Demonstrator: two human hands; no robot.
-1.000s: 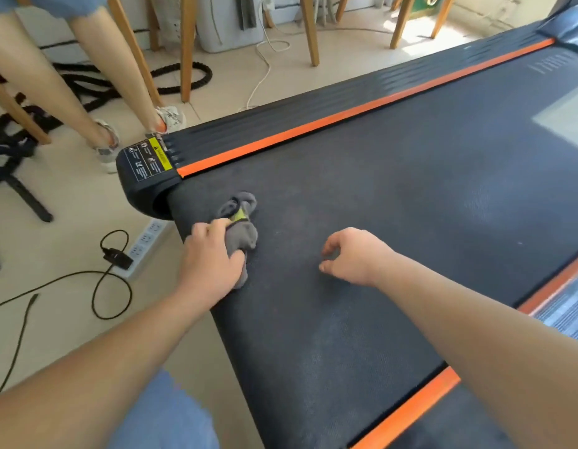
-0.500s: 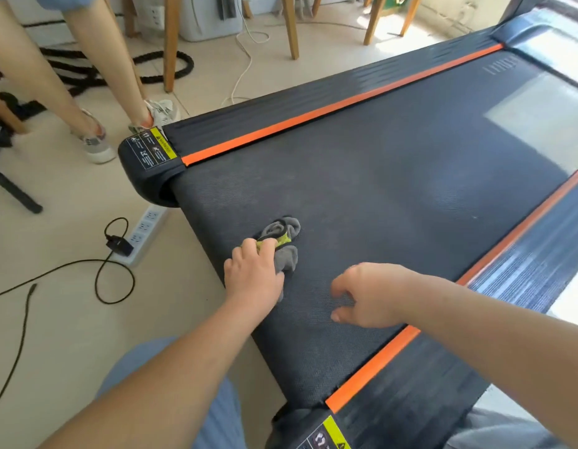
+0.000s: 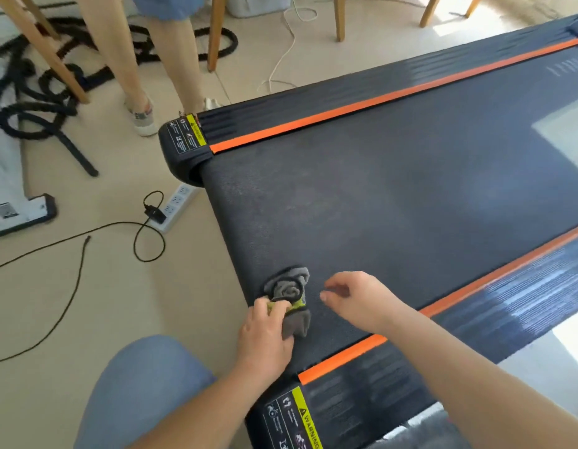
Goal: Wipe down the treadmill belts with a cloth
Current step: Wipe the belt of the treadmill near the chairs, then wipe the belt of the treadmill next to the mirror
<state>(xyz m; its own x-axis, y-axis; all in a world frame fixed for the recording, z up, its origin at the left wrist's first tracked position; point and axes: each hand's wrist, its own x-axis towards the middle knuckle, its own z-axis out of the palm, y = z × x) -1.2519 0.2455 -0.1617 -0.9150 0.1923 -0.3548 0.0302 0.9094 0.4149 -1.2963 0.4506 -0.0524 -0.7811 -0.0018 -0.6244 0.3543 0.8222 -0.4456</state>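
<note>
Two hands are working at the end of the treadmill. The left hand [image 3: 268, 332] is gripping a bunched grey cloth [image 3: 289, 290] with a yellow-green trim. Its fingers are curling over the near part of the bundle and pressing it onto the belt [image 3: 394, 196]. The cloth is sitting right at the belt's end edge, closer to the near orange stripe [image 3: 346, 354] than to the far one [image 3: 378, 100]. The right hand [image 3: 355, 298] is hovering or resting just beside the cloth, fingers loosely curled and holding nothing; whether it is touching the belt I cannot tell.

Further out, the dark belt is stretching away toward the top right, showing pale, dusty-looking smudges across its middle. Judging by those, the wiping is looking far from finished: only this end strip is being covered, and most of the belt's length seems left to do. No second treadmill is showing here.

On the floor beyond the belt's end, a power strip [image 3: 176, 205] is lying with a black cable plugged in, and another person's legs [image 3: 132, 59] are standing near the far corner.
</note>
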